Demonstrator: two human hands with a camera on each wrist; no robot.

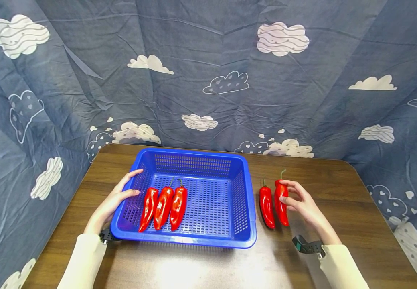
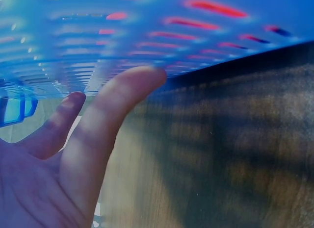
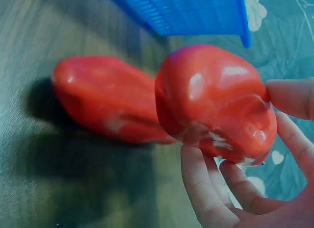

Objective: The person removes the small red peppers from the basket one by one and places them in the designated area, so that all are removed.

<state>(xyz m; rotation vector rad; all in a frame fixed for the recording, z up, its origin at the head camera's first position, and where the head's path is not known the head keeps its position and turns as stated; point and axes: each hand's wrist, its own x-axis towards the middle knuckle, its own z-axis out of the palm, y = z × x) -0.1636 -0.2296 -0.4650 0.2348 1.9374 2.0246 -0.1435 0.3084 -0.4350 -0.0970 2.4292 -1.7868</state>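
My right hand (image 1: 300, 202) pinches a long red chili pepper (image 1: 283, 216) between thumb and fingers, its green stem pointing away from me. In the right wrist view the pepper (image 3: 211, 100) appears large, with fingertips on its side and underside. Just left of it another red pepper (image 1: 266, 205) lies on the table. My left hand (image 1: 112, 202) holds the left rim of a blue plastic basket (image 1: 183, 240), with two digits over the rim. The left wrist view shows digits (image 2: 93, 135) along the basket's slotted outer wall. Three red peppers (image 1: 163, 208) lie side by side in the basket's left part.
The basket stands on a brown wooden table (image 1: 338, 200), left of the two peppers outside it. A dark blue cloth (image 1: 226, 112) with white clouds hangs behind the table and at both sides. Dark bands circle both wrists.
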